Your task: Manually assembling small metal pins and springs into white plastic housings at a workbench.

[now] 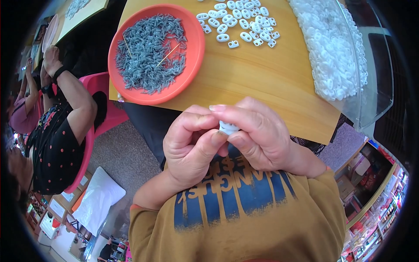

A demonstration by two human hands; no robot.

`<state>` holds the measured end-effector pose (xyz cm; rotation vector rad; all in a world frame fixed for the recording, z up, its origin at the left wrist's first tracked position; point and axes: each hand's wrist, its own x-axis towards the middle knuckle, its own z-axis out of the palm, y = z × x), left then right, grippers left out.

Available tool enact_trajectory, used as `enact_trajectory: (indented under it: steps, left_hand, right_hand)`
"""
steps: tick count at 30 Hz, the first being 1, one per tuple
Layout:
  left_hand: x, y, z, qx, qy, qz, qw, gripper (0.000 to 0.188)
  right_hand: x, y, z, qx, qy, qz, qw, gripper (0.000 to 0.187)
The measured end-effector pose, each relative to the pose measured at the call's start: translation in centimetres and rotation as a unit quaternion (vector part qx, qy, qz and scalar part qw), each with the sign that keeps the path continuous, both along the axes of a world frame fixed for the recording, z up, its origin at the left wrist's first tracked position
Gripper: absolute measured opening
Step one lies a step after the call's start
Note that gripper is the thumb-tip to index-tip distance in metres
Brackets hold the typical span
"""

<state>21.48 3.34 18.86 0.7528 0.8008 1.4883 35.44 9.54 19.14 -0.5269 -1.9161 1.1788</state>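
Close in front of my chest, my left hand (192, 142) and my right hand (257, 133) meet with fingers pinched on one small white plastic piece (228, 127). The fingertips cover most of it, so its exact shape is hidden. Beyond my hands, several white oval pieces with two holes (244, 24) lie scattered on the wooden table (244, 74). To the left, a round orange-red tray (198, 52) holds a heap of small grey plastic parts (148, 54), with two thin wooden sticks on top.
At the right edge of the table stands a clear plastic bin (371, 96) full of white pieces (334, 56). On the left another person (56, 153) sits on a pink chair (109, 113) by a second table. A white bag (100, 198) lies at lower left.
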Motion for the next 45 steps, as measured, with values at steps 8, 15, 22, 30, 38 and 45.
enact_trajectory:
  steps: [8, 15, 22, 30, 38, 45]
  left_hand:
    - [0.59, 0.55, -0.13, 0.017, -0.014, 0.02, 1.0, 0.019]
    - [0.99, 0.26, -0.06, 0.018, -0.014, 0.03, 0.999, 0.021]
    - [0.64, 0.06, -0.01, 0.012, 0.007, 0.03, 0.999, 0.025]
    - [0.31, 0.25, -0.2, 0.069, 0.016, 0.011, 0.997, 0.019]
    - [0.67, 0.59, -0.15, 0.079, 0.011, 0.02, 0.997, 0.019]
    - [0.2, 0.5, -0.37, 0.066, 0.012, 0.004, 0.998, 0.021]
  right_hand:
    - [-0.27, 0.54, -0.49, -0.004, 0.027, -0.004, 1.0, 0.036]
    - [-0.28, 0.59, -0.05, -0.021, 0.036, 0.018, 0.999, 0.038]
    - [-0.38, 0.89, -0.01, 0.009, 0.043, 0.011, 0.999, 0.04]
    - [-0.65, 0.51, -0.2, 0.03, 0.068, 0.0, 0.997, 0.034]
    - [-0.86, 0.63, -0.5, 0.034, 0.083, 0.0, 0.996, 0.033]
    - [-0.56, 0.85, -0.13, 0.017, 0.072, -0.002, 0.997, 0.043]
